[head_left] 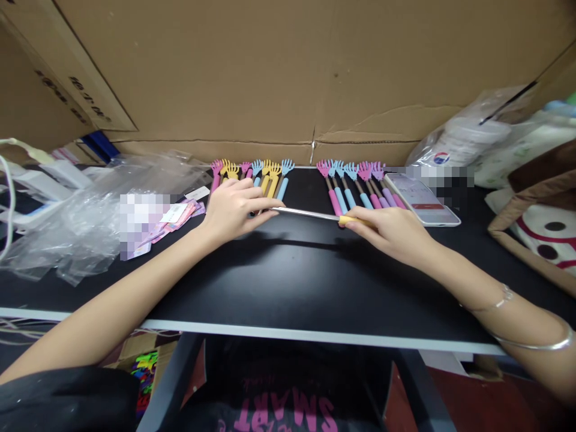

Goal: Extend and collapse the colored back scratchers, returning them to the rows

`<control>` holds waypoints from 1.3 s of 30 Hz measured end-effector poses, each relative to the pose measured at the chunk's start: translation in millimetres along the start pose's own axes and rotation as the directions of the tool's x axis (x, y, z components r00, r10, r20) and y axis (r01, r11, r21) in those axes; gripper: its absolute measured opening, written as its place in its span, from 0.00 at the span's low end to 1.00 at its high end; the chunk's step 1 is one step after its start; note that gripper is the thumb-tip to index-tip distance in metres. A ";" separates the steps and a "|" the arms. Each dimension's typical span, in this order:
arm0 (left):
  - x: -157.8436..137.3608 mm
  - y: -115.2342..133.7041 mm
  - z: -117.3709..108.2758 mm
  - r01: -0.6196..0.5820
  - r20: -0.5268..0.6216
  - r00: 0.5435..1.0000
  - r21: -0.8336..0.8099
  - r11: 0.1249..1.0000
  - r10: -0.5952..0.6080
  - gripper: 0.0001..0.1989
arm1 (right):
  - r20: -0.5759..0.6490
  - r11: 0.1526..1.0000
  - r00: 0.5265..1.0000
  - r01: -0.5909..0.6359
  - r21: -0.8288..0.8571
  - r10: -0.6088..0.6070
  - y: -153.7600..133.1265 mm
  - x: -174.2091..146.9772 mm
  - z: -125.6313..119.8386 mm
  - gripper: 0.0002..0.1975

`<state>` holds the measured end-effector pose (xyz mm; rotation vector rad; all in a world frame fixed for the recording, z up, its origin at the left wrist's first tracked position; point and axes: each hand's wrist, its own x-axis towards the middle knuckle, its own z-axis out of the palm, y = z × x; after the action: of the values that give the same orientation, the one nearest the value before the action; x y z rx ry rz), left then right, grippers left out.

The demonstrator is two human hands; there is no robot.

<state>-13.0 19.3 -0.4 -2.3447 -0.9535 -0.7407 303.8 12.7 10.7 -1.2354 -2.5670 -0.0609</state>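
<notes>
Between my hands, above the black table, stretches a telescopic back scratcher (310, 213) with its metal rod showing. My right hand (389, 231) is closed around its yellow handle. At the other end, my left hand (238, 207) pinches the rod, and the scratcher's head is hidden by the fingers. Just behind my left hand lies a row of back scratchers (272, 183) in pink, yellow and blue. A second row of back scratchers (353, 183) in pink, blue and purple lies beyond my right hand.
Clear plastic bags (90, 210) and several printed cards (173, 222) lie at the left. A phone (423, 198), a bagged cup (470, 141) and a brown-strapped bag (517, 210) are on the right. Cardboard (270, 72) walls the back. The table's pale edge (288, 333) faces me.
</notes>
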 end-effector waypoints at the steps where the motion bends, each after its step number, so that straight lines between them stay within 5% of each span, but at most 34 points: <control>1: -0.1 -0.1 0.4 0.010 0.027 1.000 -0.012 1.000 -0.010 0.17 | 0.004 1.000 1.000 -0.012 0.013 0.012 0.3 0.2 -1.7 0.22; 10: -2.5 -8.3 -1.0 0.155 0.123 0.982 -0.100 0.983 -0.143 0.19 | -0.079 0.966 0.976 -0.188 0.180 0.204 15.9 3.9 -20.7 0.16; 20: -0.9 -10.1 -3.6 0.111 0.075 0.991 -0.035 0.993 -0.108 0.19 | -0.052 0.946 0.989 -0.119 0.301 0.141 19.6 5.8 -1.5 0.13; 39: -2.5 -6.5 -2.2 0.103 0.067 0.993 -0.020 0.994 -0.102 0.18 | 0.065 0.933 0.993 -0.115 0.341 0.098 7.1 7.3 -7.5 0.19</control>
<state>-20.0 20.9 1.2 -2.3679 -1.1064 -0.7217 306.9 21.4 19.2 -1.2447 -2.4054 0.4278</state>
